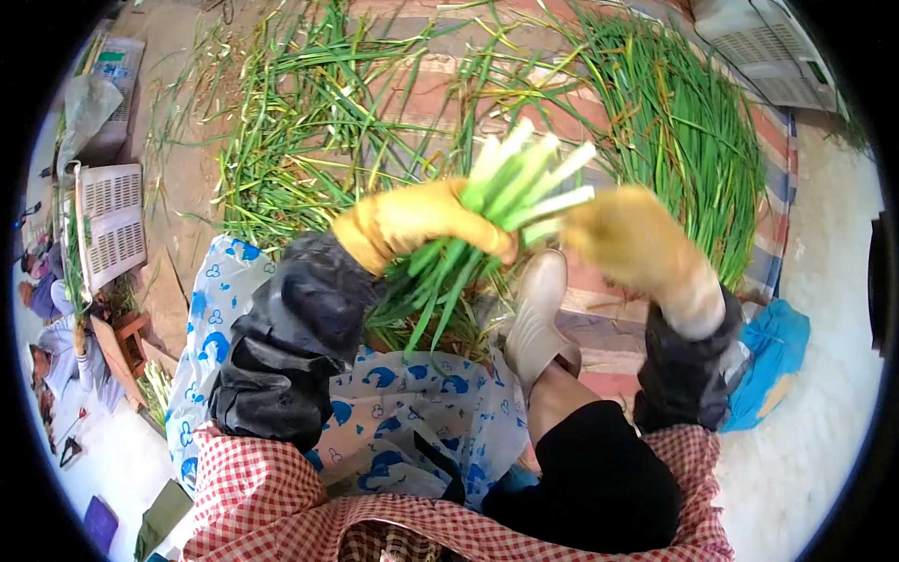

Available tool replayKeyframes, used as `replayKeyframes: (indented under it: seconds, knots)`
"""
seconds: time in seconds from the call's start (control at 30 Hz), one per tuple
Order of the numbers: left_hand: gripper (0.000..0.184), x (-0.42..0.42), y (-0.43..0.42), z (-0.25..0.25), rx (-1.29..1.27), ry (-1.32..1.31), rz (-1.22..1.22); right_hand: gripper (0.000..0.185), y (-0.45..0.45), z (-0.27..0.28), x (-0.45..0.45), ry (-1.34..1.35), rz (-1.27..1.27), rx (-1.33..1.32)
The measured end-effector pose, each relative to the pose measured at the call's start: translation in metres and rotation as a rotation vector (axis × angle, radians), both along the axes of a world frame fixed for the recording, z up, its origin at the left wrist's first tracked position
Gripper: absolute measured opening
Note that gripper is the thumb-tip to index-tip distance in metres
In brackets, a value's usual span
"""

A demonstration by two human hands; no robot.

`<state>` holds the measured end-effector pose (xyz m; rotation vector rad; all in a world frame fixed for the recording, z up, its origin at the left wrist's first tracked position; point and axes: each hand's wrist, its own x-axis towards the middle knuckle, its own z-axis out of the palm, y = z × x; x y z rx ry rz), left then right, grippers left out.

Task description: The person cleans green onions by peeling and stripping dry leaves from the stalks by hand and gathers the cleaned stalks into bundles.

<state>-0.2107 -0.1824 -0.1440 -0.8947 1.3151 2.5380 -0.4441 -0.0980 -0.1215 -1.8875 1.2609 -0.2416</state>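
My left hand (426, 222), in a yellow glove, is closed around a bunch of green onions (510, 183). Their pale stem ends point up and to the right, while the green leaves hang below the fist. Close to the stem ends, at the right of the bunch, is my right hand (629, 239), also in a yellow glove. Motion smears its fingers, so I cannot make out whether they grip a stalk. Below the hands, my pale shoe (538, 314) rests on the striped cloth (604, 300).
A dense pile of green onions (679, 140) lies at the right, with looser leaves (309, 122) scattered at the left. White plastic crates (114, 220) stand at the left and top right. A blue bag (773, 361) lies at the right. Other people (70, 351) are at the far left.
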Motion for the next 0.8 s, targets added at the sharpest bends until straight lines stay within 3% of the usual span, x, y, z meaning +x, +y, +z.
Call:
replayKeyframes:
  seconds: [0.07, 0.1, 0.17, 0.2, 0.27, 0.33, 0.37, 0.4, 0.47, 0.6, 0.67, 0.7, 0.73, 0.8]
  knots:
    - [0.03, -0.012, 0.019, -0.034, 0.105, -0.012, 0.039, 0.019, -0.017, -0.049, -0.011, 0.017, -0.203, 0.31]
    - [0.029, -0.018, 0.023, -0.039, 0.214, -0.098, 0.136, 0.019, -0.01, -0.068, -0.012, 0.022, -0.201, 0.317]
    - [0.024, -0.023, 0.025, -0.078, 0.193, -0.302, 0.302, 0.024, 0.002, -0.098, -0.014, 0.413, -0.301, -0.458]
    - [0.022, -0.024, 0.029, -0.105, 0.186, -0.417, 0.399, 0.024, 0.006, -0.099, -0.01, 0.419, -0.297, -0.447]
    - [0.016, -0.027, 0.036, -0.146, 0.181, -0.416, 0.53, 0.023, 0.013, -0.096, 0.012, 0.221, -0.777, -0.387]
    - [0.015, -0.029, 0.041, -0.167, -0.053, -0.544, 0.364, 0.018, 0.016, -0.096, 0.038, 0.053, -0.66, -0.285]
    - [0.02, -0.035, 0.042, -0.143, 0.051, -0.5, 0.414, 0.018, 0.016, -0.105, 0.048, 0.016, -0.593, -0.301]
    - [0.023, -0.038, 0.04, -0.149, -0.034, -0.571, 0.27, 0.019, 0.017, -0.118, 0.055, -0.023, -0.523, -0.318]
    - [0.027, -0.041, 0.039, -0.183, -0.462, -0.442, 0.002, 0.018, 0.016, -0.137, 0.064, -0.033, -0.511, -0.312]
    - [0.027, -0.032, 0.038, -0.176, -0.549, -0.224, -0.029, 0.016, 0.012, -0.164, 0.061, -0.066, -0.524, -0.332]
    - [0.027, -0.021, 0.034, -0.166, 0.309, -0.076, 0.174, 0.013, 0.011, -0.165, 0.059, -0.063, -0.525, -0.364]
    - [0.031, -0.017, 0.035, -0.159, 0.499, 0.013, 0.293, 0.012, 0.01, -0.166, 0.057, 0.013, -0.466, -0.414]
    - [0.038, -0.012, 0.033, -0.155, 0.65, -0.086, 0.336, 0.012, 0.009, -0.167, 0.056, 0.089, -0.408, -0.463]
    - [0.052, -0.016, 0.027, -0.139, 0.593, -0.098, 0.499, 0.012, 0.007, -0.169, 0.057, 0.207, -0.369, -0.432]
